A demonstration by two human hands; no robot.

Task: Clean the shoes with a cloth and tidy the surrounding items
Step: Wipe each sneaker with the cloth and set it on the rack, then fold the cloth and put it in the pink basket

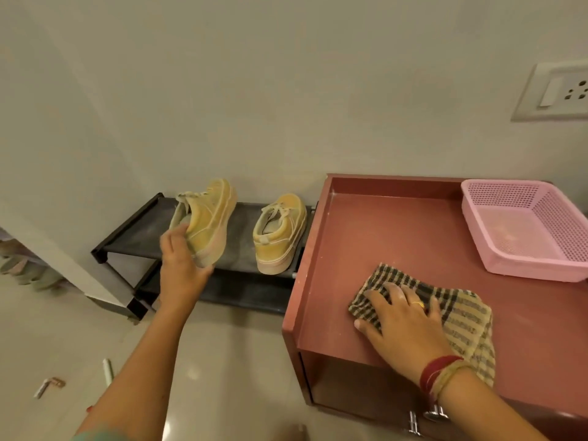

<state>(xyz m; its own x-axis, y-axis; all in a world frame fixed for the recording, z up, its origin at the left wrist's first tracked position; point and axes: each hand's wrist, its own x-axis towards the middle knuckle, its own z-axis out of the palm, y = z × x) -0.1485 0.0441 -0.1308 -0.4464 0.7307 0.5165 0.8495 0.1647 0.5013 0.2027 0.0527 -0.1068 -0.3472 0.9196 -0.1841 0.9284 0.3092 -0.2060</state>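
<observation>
So we think the job has only just begun: our left hand (181, 265) grips one dusty yellow shoe (208, 218) tipped up over the rack (140, 230), our right hand (404, 319) lies flat and open on the cloth (461, 313) on the bench (381, 237), and the other shoe (280, 233) waits unwiped.

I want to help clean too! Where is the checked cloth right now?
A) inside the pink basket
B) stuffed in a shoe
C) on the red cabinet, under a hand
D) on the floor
C: the checked cloth lies on the red cabinet top with the right hand resting on it, while the left hand holds a yellow shoe.
</observation>
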